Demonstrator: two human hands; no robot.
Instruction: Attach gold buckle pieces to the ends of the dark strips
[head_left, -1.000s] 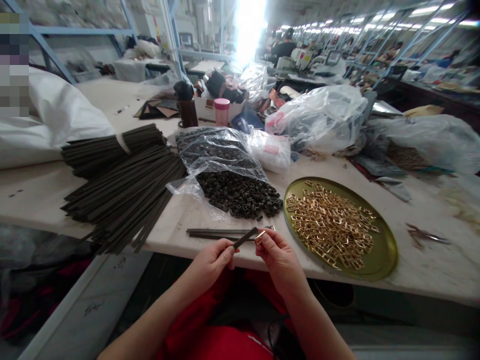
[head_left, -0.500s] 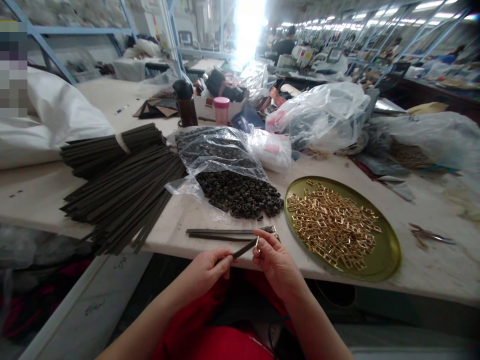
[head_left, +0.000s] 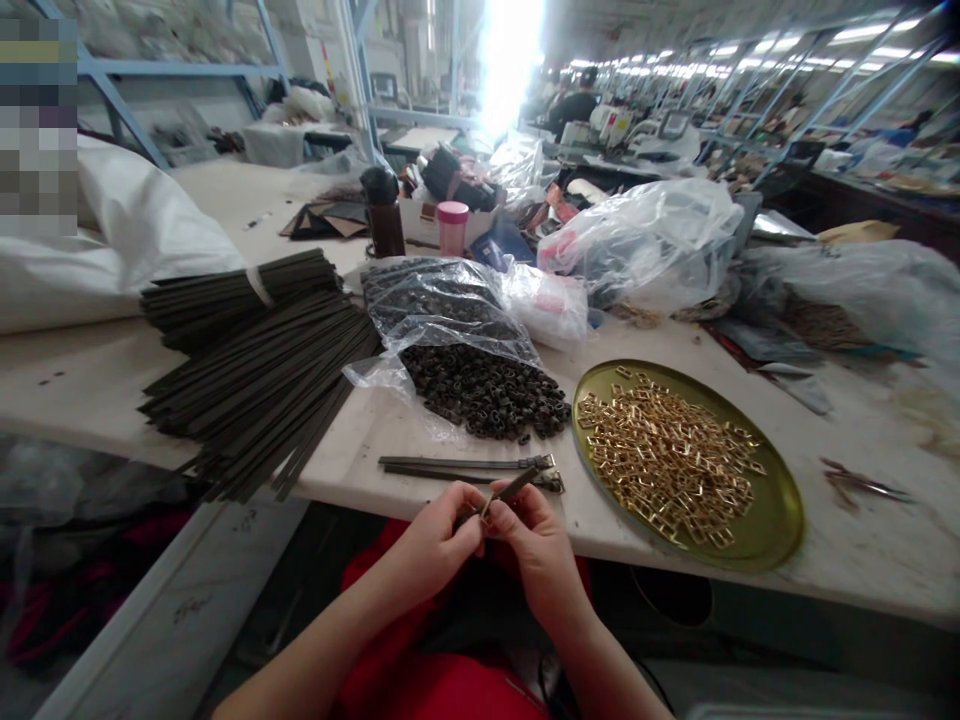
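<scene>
Close to the table's front edge, my two hands meet over a narrow dark strap [head_left: 519, 484] with a small gold buckle [head_left: 487, 508] on it. My left hand [head_left: 448, 528] is closed around the strap on the near side of the buckle. Thumb and fingers of my right hand [head_left: 534, 532] pinch the strap at the buckle, and the strap's end sticks out up and to the right. Just beyond lie two dark straps [head_left: 450, 463] with gold buckles at their right ends. The fingers partly cover the buckle.
Left is a fanned pile of dark straps [head_left: 247, 385]. Dark loops [head_left: 487, 395] spill from a clear bag [head_left: 442, 295]. Gold buckles [head_left: 667, 460] fill a round tray [head_left: 780, 520] on the right, with pliers [head_left: 862, 482] beyond. Bottles [head_left: 453, 230] and plastic bags [head_left: 645, 235] stand behind.
The strap end now passes through the buckle and juts beyond my right fingers. My hands have come together, the buckle now between them. The view has shifted slightly.
</scene>
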